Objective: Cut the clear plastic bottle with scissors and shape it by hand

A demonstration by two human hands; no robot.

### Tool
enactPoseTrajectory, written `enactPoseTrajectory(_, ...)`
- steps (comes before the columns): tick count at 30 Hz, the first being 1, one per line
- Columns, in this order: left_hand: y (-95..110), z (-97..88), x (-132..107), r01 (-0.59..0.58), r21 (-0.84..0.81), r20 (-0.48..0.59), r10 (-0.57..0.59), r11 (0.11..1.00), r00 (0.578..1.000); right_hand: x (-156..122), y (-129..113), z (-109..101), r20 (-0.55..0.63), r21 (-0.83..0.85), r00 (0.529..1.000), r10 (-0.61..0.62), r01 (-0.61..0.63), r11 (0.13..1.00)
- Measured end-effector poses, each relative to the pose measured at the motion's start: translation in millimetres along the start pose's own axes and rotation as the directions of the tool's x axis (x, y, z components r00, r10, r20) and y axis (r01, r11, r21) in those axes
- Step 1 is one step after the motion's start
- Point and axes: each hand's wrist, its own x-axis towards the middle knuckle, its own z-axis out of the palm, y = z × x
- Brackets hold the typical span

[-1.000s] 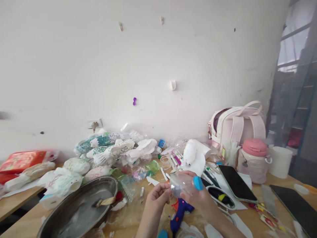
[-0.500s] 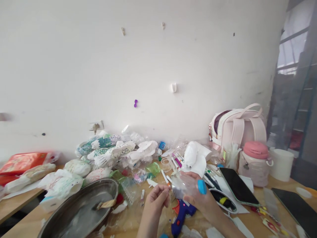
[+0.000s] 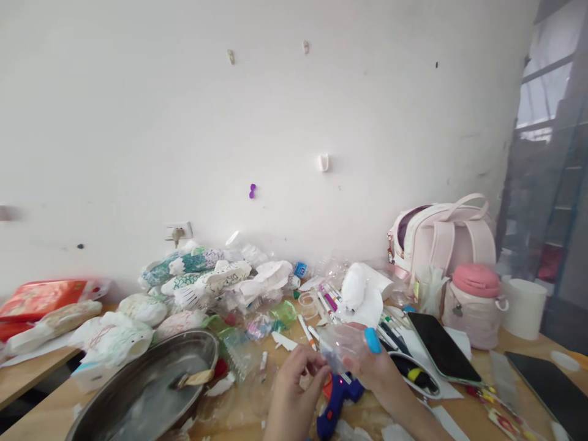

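Note:
A clear plastic bottle piece (image 3: 339, 344) with a blue cap (image 3: 372, 340) is in my right hand (image 3: 367, 362), whose fingers wrap round it behind the cap. Its wide end points left. My left hand (image 3: 298, 383) is curled at that end, thumb and fingers drawn together in a pinch against the rim. Whatever lies between those fingertips is too small to make out. Just below the hands, a blue glue gun (image 3: 337, 398) with a small red light lies on the table.
A metal basin (image 3: 151, 392) with a wooden-handled tool (image 3: 196, 378) stands left. Behind it are paper-wrapped bottles (image 3: 193, 288) with drawings. Markers (image 3: 328, 300), a white-wrapped bottle (image 3: 353, 286), a phone (image 3: 443, 347), a pink backpack (image 3: 443, 239) and a pink-lidded container (image 3: 473, 306) lie behind and right.
My left hand has moved right and its fingertips have come to the bottle piece's rim. The bottle piece, still in my right hand, has tilted slightly, with the cap a little higher.

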Motion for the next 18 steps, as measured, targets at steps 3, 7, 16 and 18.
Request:
enactPoseTrajectory(3,-0.2,-2.6,-1.6,-0.187,0.215,-0.009,0.193,0.959,0.981,-1.7,-4.3,2.7,0.005,0.046,1.0,-0.006,0.005,0.999)
enactPoseTrajectory(7,0.9,-8.6,-0.8,-0.42,0.52,-0.064,0.525,0.743,0.849,-6.5,-19.9,10.6,-0.052,0.096,0.998,0.018,-0.013,0.995)
enactPoseTrajectory(16,4.4,-12.2,-5.4,-0.512,0.727,-0.029,0.766,0.457,0.642,-11.1,-31.2,14.7,0.02,0.046,0.998,0.062,-0.063,0.997)
enactPoseTrajectory(18,5.4,-10.3,-5.5,-0.511,0.713,-0.067,0.773,0.48,0.631,-12.1,-30.5,14.1,0.047,0.016,0.996,0.072,-0.073,0.997)
